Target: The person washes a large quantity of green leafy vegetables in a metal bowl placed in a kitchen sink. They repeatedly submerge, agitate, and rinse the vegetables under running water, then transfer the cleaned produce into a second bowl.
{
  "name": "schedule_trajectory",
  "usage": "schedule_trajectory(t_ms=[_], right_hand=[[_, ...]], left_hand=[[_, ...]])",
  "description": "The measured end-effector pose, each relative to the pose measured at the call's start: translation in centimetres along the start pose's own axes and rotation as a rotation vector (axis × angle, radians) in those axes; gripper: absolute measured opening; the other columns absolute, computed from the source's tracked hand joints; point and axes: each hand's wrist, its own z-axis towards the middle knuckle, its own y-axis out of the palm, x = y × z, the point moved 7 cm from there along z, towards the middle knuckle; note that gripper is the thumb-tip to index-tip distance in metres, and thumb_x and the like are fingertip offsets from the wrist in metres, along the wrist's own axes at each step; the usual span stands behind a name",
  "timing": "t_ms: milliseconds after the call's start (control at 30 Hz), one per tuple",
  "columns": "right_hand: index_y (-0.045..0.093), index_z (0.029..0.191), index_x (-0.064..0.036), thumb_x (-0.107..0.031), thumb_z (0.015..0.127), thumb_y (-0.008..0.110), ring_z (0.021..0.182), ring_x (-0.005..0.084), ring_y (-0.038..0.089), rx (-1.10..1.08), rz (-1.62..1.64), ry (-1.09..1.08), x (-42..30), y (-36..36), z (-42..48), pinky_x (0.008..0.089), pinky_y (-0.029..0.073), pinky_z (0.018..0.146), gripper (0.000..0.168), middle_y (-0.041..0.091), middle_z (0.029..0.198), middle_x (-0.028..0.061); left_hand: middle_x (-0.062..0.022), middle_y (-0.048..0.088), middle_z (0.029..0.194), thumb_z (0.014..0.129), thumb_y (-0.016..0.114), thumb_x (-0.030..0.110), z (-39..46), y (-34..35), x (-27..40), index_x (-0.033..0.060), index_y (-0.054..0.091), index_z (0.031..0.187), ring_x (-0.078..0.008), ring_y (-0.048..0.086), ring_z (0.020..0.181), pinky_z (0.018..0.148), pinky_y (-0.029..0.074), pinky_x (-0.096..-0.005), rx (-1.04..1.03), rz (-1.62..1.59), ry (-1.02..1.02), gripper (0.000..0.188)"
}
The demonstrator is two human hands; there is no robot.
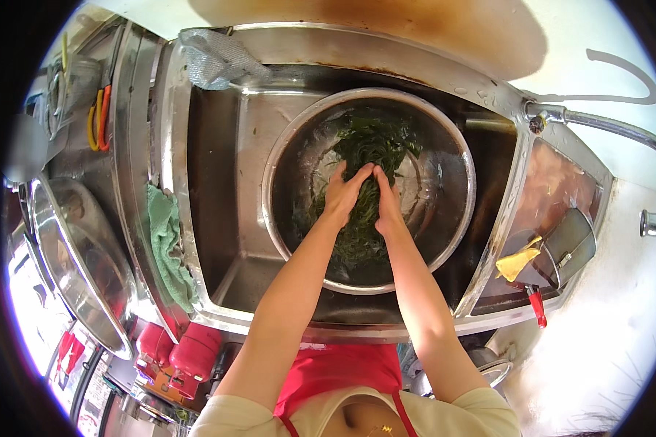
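Dark green leafy strands [374, 139], perhaps seaweed, lie in a large round stainless steel bowl [466, 210] set in a metal sink [254, 131]. My left hand [343, 194] and my right hand [387, 199] are both down in the bowl, one on each side of the strands, with fingertips nearly meeting above them. Strands show between the palms and also nearer to me. The hands cup the bundle from both sides. Liquid seems to fill part of the bowl; its depth is not plain.
Left of the sink lie a green cloth [169, 246], scissors with orange and yellow handles [99, 120] and a large metal bowl [82, 267]. Bubble wrap [218, 60] hangs at the back-left rim. Rightward are a faucet [607, 121], a metal container [571, 248] and a yellow cloth [519, 262].
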Motion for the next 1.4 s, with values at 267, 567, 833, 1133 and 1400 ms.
schedule_trajectory(t_ms=[267,567,833,1133,1400], right_hand=[[0.049,0.121,-0.002,-0.024,0.080,0.068,0.097,0.0224,0.059,-0.352,0.416,-0.186,-4.3,-0.6,-13.4,0.0352,0.051,0.080,0.050,0.058,0.111,0.0102],[0.055,0.116,-0.001,-0.030,0.088,0.054,0.098,0.0214,0.061,-0.475,0.475,-0.521,-15.4,-4.6,-29.6,0.0343,0.051,0.084,0.040,0.062,0.110,0.0098],[0.051,0.122,-0.005,-0.039,0.091,0.047,0.107,0.0243,0.056,-0.505,0.524,-0.745,-17.2,-2.2,-41.3,0.0364,0.046,0.092,0.047,0.057,0.119,0.0098],[0.056,0.110,-0.004,-0.033,0.091,0.051,0.095,0.0199,0.059,-0.504,0.550,-0.898,-16.0,1.3,-44.9,0.0320,0.048,0.082,0.035,0.061,0.103,0.0070],[0.061,0.108,-0.001,-0.032,0.084,0.063,0.090,0.0163,0.061,-0.453,0.571,-0.906,-17.2,1.5,-45.6,0.0293,0.048,0.079,0.040,0.064,0.102,0.0070]], left_hand=[[-0.0187,0.066,0.103,0.071,0.071,0.041,-12.9,-1.8,4.1,-0.0013,0.060,0.111,-0.0298,0.064,0.095,0.082,0.048,-0.0355,0.141,-0.051,0.567,0.060],[-0.0176,0.066,0.092,0.073,0.067,0.040,-33.2,-1.2,15.1,0.0067,0.064,0.100,-0.0328,0.063,0.087,0.077,0.048,-0.0390,0.096,0.056,0.854,0.043],[-0.0203,0.064,0.093,0.071,0.065,0.047,-41.9,-5.8,18.0,0.0045,0.062,0.105,-0.0379,0.061,0.091,0.078,0.048,-0.0428,0.089,0.075,1.036,0.055],[-0.0200,0.065,0.099,0.070,0.063,0.040,-44.2,-11.0,19.1,0.0083,0.062,0.112,-0.0354,0.061,0.096,0.084,0.048,-0.0416,-0.008,0.147,1.000,0.053],[-0.0183,0.066,0.100,0.069,0.066,0.043,-44.6,-11.2,19.9,0.0070,0.063,0.110,-0.0344,0.062,0.096,0.084,0.048,-0.0378,0.002,0.019,0.997,0.055]])
